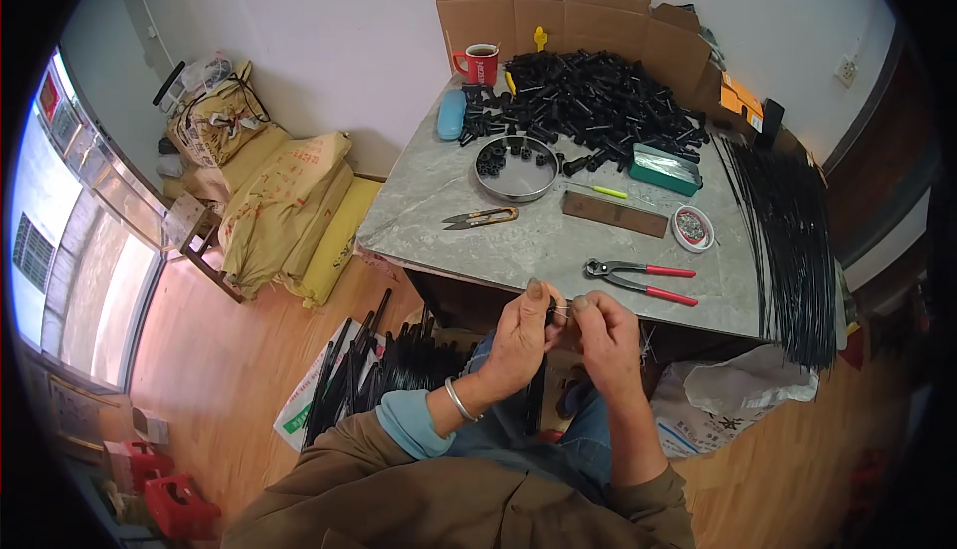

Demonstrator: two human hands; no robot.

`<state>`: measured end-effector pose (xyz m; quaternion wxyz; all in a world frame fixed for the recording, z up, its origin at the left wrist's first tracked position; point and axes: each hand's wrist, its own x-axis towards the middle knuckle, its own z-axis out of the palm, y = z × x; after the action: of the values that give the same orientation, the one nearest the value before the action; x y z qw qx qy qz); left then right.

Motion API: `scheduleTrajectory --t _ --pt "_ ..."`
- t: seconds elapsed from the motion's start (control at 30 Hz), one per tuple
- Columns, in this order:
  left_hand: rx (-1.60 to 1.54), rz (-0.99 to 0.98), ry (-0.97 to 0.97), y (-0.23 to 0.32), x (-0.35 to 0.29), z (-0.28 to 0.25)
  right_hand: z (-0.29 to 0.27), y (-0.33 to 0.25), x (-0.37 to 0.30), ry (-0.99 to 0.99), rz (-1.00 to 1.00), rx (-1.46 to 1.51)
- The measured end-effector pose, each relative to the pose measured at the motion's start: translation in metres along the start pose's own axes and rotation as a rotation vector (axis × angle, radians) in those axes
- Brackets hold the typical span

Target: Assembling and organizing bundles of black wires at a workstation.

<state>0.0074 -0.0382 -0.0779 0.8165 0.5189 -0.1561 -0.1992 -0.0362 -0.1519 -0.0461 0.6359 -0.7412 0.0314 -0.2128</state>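
Observation:
Close together in front of the table's near edge, my two hands meet at fingertip height. My left hand (516, 342) is closed on a small black part (551, 310), its thumb pointing up. My right hand (609, 342) pinches at a thin, light-coloured wire-like piece (565, 307) beside that part; the fingers hide most of it. A dark rod (536, 397) shows below the hands; whether it joins the black part I cannot tell. Nearest on the table lie red-handled pincers (638, 278), a brown flat block (615, 214) and thread snips (480, 218).
A heap of black plastic parts (598, 100) covers the table's back. Around it stand a round metal tray (515, 190), a green box (666, 168), a white tub (693, 228) and a red mug (480, 65). Black strands (793, 250) overhang the right edge; black rods (339, 374) stand lower left.

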Motion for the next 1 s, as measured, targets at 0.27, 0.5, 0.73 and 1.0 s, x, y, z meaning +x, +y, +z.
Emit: scheduleTrajectory --t 0.27,0.5,0.73,1.0 --pt "0.074 0.098 0.186 0.002 0.003 0.006 0.003 0.000 -0.008 -0.159 0.270 0.160" --pt "-0.195 -0.046 0.139 0.005 0.009 0.002 -0.046 0.031 0.020 0.088 -0.017 -0.656" --pt "-0.180 -0.072 0.117 -0.013 0.002 -0.014 -0.124 0.073 0.047 -0.145 -0.442 -1.188" --pt "-0.128 -0.071 0.210 -0.014 -0.002 -0.024 -0.136 0.101 0.058 -0.199 -0.484 -1.109"
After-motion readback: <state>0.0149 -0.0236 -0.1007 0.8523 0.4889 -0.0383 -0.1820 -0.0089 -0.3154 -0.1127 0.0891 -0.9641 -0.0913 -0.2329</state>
